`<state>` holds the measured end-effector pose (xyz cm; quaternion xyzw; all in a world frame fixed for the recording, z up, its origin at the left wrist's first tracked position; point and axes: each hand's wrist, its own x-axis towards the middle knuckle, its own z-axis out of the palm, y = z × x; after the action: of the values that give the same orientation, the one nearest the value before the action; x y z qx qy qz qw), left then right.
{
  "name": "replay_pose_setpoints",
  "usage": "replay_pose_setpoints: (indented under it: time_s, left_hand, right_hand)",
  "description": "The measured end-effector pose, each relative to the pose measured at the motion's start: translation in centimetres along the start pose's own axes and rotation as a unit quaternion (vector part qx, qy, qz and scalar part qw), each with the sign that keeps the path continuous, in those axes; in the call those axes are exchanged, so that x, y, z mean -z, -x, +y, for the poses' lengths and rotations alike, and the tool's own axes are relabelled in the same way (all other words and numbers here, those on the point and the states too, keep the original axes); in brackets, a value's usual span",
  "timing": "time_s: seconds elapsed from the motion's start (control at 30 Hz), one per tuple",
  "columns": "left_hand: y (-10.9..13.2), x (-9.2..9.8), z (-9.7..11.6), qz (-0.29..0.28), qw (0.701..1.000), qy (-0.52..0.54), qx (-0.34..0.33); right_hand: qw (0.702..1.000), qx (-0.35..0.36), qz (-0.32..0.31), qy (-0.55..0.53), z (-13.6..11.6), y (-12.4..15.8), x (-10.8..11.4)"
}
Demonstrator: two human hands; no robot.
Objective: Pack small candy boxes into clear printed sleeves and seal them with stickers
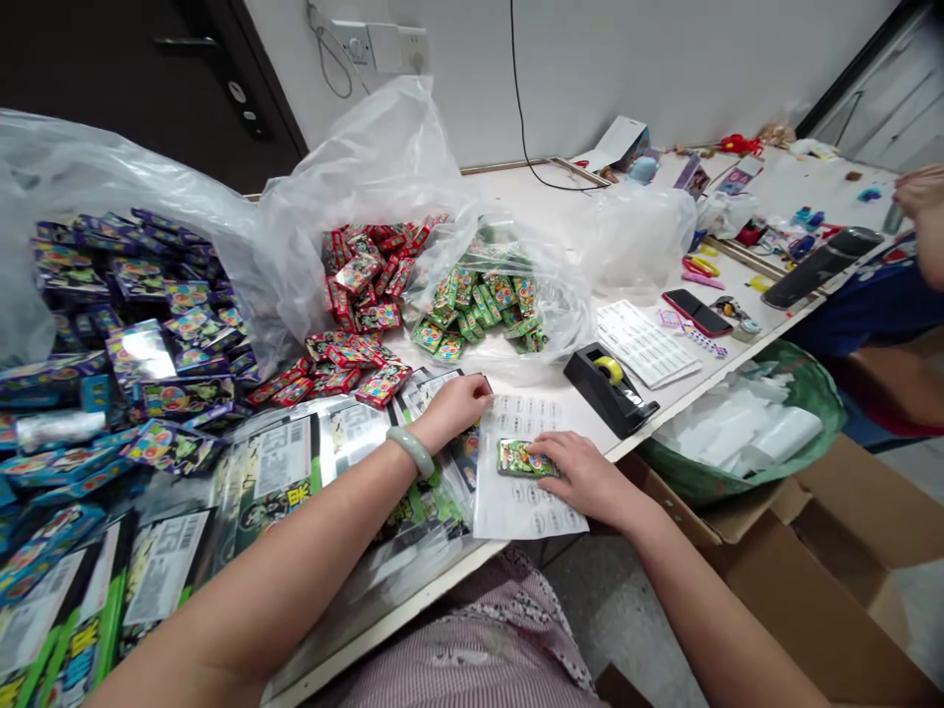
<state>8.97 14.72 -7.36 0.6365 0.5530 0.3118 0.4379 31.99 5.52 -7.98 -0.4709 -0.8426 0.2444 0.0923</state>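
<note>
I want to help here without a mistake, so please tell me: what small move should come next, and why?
The left hand should probably peel one small label from the sheet. The right hand rests on the small green packet lying on that sheet, and the left hand sits at the sheet's top edge, beside the label rows.

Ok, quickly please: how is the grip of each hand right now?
Left hand: open, resting at the edge of the label sheet, holding nothing.
Right hand: open, fingers lying on a small green box, not closed around it.
</note>
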Motion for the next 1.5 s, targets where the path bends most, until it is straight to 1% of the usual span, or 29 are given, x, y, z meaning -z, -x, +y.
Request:
replay_pose_setpoints:
  time_s: [0.1, 0.17, 0.23, 0.27, 0.33, 0.37, 0.43, 0.5, 0.57, 0.63, 0.67, 0.73, 0.77, 0.83, 0.9, 0.93, 1.0, 1.1, 1.2, 1.3, 1.37, 1.4, 1.43, 1.5]
  left_hand:
    - [0.0, 0.3, 0.0, 0.003, 1.0, -0.024, -0.016]
    - [0.6, 0.9, 0.3, 0.013, 0.999, -0.025, -0.023]
    - [2.0, 2.2, 0.7, 0.021, 0.999, -0.02, -0.026]
    - [2.9, 3.1, 0.8, 0.022, 0.999, -0.016, -0.026]
    - [5.5, 5.4, 0.8, 0.033, 0.999, -0.011, -0.024]
    - [7.0, 6.9, 0.6, 0.048, 0.999, -0.012, -0.022]
    - [10.4, 9.9, -0.5, 0.103, 0.994, -0.029, -0.009]
    - [14.1, 12.8, -2.2, 0.16, 0.985, -0.057, 0.019]
    - [17.7, 15.0, -4.1, 0.217, 0.971, -0.09, 0.053]
    - [21.2, 16.2, -5.4, 0.266, 0.952, -0.124, 0.087]
    - [22.7, 16.3, -5.9, 0.284, 0.943, -0.142, 0.097]
    - [25.0, 15.8, -6.4, 0.291, 0.936, -0.181, 0.084]
    - [25.8, 15.2, -6.5, 0.272, 0.938, -0.206, 0.063]
    - [26.8, 13.8, -6.7, 0.22, 0.941, -0.254, 0.025]
    - [27.3, 12.4, -6.9, 0.187, 0.936, -0.298, 0.036]
    - [27.5, 11.9, -6.9, 0.174, 0.931, -0.315, 0.053]
    - [27.7, 11.1, -6.9, 0.148, 0.926, -0.338, 0.082]
    - [28.1, 10.7, -7.0, 0.117, 0.925, -0.349, 0.09]
    - [28.5, 10.6, -7.4, 0.126, 0.926, -0.346, 0.081]
    - [29.0, 10.1, -7.9, 0.132, 0.934, -0.327, 0.064]
    - [29.1, 9.8, -8.0, 0.142, 0.941, -0.303, 0.051]
    - [29.1, 9.8, -7.9, 0.166, 0.943, -0.286, 0.042]
    - [28.9, 9.9, -7.6, 0.203, 0.943, -0.264, 0.031]
    - [28.3, 10.7, -6.8, 0.298, 0.932, -0.208, 0.009]
  right_hand:
    - [1.0, 0.008, -0.01, -0.01, 0.1, 0.1, 0.9]
    - [1.0, 0.001, -0.012, -0.001, 0.3, 0.1, 1.2]
    - [1.0, -0.017, -0.002, 0.023, 0.6, 0.1, 1.1]
    - [0.999, -0.027, 0.006, 0.035, 0.8, 0.1, 1.0]
    - [0.998, -0.038, 0.019, 0.05, 1.3, 0.1, 0.6]
    - [0.998, -0.04, 0.022, 0.051, 1.5, 0.2, 0.4]
    - [0.998, -0.04, 0.028, 0.047, 1.8, 0.3, 0.3]
    - [0.997, -0.033, 0.047, 0.044, 1.5, 0.3, 0.5]
    - [0.996, -0.005, 0.079, 0.034, 0.3, -0.2, 0.9]
    - [0.994, 0.047, 0.101, 0.001, -2.3, -1.4, 0.9]
    - [0.992, 0.078, 0.101, -0.025, -4.1, -2.3, 0.7]
    - [0.985, 0.144, 0.071, -0.067, -8.5, -4.5, -0.3]
    - [0.98, 0.177, 0.047, -0.073, -10.9, -5.9, -1.2]
    - [0.973, 0.226, -0.009, -0.043, -15.6, -8.8, -3.4]
    - [0.971, 0.233, -0.042, 0.015, -19.4, -12.0, -5.6]
    - [0.971, 0.232, -0.045, 0.035, -20.9, -13.6, -6.6]
    - [0.971, 0.226, -0.042, 0.066, -23.0, -16.6, -8.1]
    - [0.969, 0.216, -0.05, 0.109, -24.9, -19.8, -9.1]
    - [0.966, 0.201, -0.067, 0.147, -25.9, -21.1, -9.4]
    - [0.965, 0.194, -0.069, 0.161, -26.2, -21.7, -9.0]
    - [0.966, 0.194, -0.071, 0.154, -26.2, -22.0, -8.0]
    - [0.967, 0.197, -0.073, 0.146, -26.3, -22.2, -7.2]
    - [0.967, 0.202, -0.073, 0.135, -26.4, -22.2, -6.2]
    - [0.968, 0.213, -0.067, 0.112, -26.5, -21.7, -3.9]
